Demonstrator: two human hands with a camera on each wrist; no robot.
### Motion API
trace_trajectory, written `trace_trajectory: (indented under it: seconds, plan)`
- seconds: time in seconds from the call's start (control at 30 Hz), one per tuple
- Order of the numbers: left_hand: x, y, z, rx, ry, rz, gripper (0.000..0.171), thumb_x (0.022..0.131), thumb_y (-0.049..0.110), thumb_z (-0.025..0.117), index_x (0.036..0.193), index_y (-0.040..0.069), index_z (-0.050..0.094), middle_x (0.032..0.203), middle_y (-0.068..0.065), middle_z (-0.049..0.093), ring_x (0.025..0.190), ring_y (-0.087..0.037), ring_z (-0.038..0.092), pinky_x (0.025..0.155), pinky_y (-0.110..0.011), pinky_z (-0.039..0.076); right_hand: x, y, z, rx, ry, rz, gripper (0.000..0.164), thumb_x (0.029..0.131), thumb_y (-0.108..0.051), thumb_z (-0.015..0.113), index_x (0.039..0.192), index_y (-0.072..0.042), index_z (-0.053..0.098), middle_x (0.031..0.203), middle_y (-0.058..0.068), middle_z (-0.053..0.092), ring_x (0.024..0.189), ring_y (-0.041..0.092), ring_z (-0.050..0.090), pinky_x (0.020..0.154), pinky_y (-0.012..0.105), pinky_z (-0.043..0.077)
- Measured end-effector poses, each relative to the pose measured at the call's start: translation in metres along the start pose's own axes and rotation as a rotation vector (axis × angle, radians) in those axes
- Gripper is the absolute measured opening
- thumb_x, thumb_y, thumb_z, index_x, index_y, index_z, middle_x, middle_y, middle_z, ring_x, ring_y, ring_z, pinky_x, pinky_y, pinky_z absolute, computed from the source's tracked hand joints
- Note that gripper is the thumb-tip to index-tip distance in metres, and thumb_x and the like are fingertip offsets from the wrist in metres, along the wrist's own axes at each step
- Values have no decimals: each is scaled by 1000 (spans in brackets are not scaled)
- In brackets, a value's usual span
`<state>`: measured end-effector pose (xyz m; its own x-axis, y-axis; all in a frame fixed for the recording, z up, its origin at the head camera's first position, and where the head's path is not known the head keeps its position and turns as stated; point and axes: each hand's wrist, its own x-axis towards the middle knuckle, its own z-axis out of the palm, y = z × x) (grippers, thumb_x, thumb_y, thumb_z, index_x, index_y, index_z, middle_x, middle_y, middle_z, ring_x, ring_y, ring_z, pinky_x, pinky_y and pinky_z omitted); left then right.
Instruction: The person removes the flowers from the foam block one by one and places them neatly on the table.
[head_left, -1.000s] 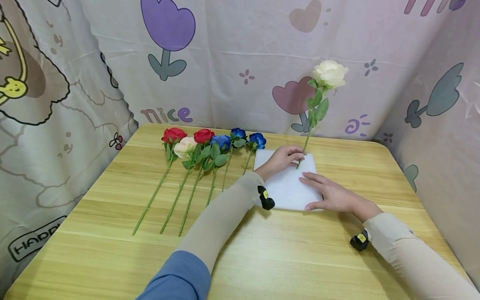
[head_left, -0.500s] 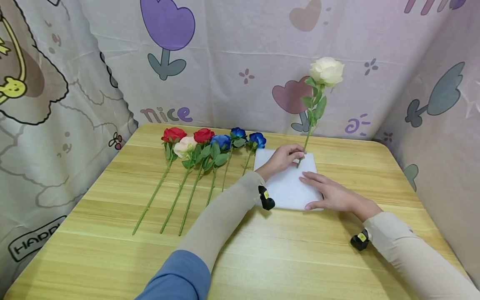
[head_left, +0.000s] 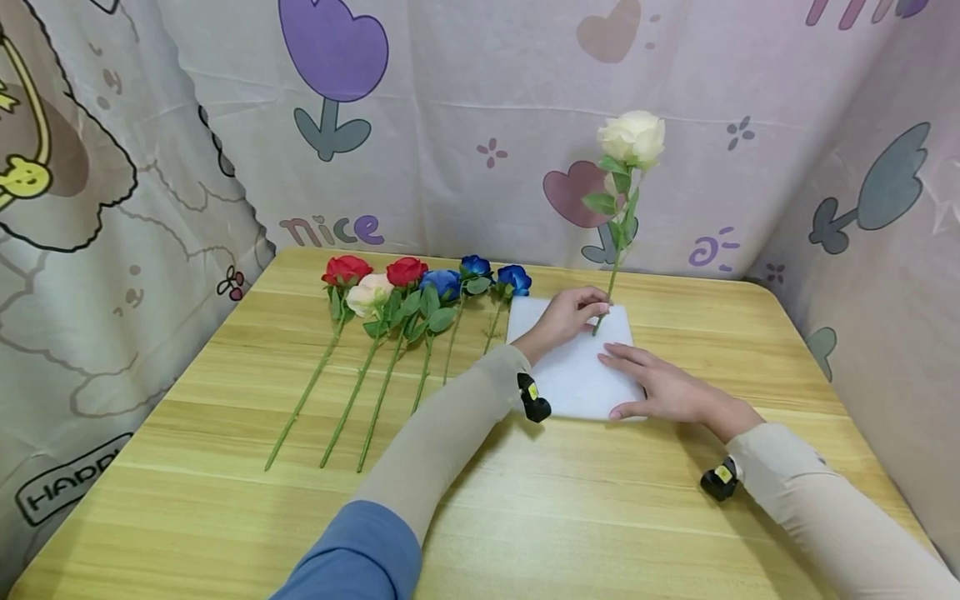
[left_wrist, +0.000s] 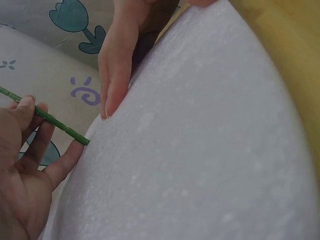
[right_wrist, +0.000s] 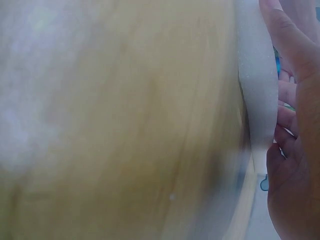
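My left hand [head_left: 568, 317] pinches the lower stem of a white artificial rose [head_left: 632, 138], which stands nearly upright over a white foam block [head_left: 577, 379]. In the left wrist view the green stem [left_wrist: 57, 124] lies between thumb and fingers of the left hand [left_wrist: 25, 175]. Its cut end meets the edge of the foam's top; whether it has gone in, I cannot tell. My right hand [head_left: 663, 387] rests on the foam's right side with fingers extended. The right wrist view shows the right hand [right_wrist: 295, 165] along the foam's side [right_wrist: 257, 75].
Left of the foam, several roses lie in a row on the wooden table [head_left: 480, 517]: red roses [head_left: 347, 269], a pale pink rose [head_left: 370, 295] and blue roses [head_left: 441, 285]. The left forearm covers some of their stems. A printed curtain [head_left: 450, 167] hangs behind the table.
The white rose's bloom has swung to the left and slightly up, so its stem leans less to the right. Both hands have stayed almost where they were.
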<state>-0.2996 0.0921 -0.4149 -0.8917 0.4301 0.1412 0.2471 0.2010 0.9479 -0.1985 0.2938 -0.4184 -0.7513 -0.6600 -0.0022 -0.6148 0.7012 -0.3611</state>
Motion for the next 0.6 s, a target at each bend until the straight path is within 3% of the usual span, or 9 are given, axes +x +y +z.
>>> trace_trajectory:
  seconds: [0.3, 0.6]
  plan:
    - [-2, 2, 1, 31, 40, 26, 17, 97, 20, 62, 108, 11, 71, 100, 2, 68, 90, -6, 63, 69, -19, 57, 0, 2, 1, -4, 8, -3, 96, 79, -64, 69, 152, -10, 37, 157, 15, 25, 142, 39, 25, 111, 57, 29]
    - [1, 14, -7, -20, 15, 49, 21, 98, 23, 59, 113, 10, 68, 105, 1, 67, 95, -8, 62, 71, -19, 57, 0, 0, 0, 5, -2, 0, 97, 78, -64, 69, 152, -9, 37, 158, 15, 26, 142, 38, 25, 113, 56, 27]
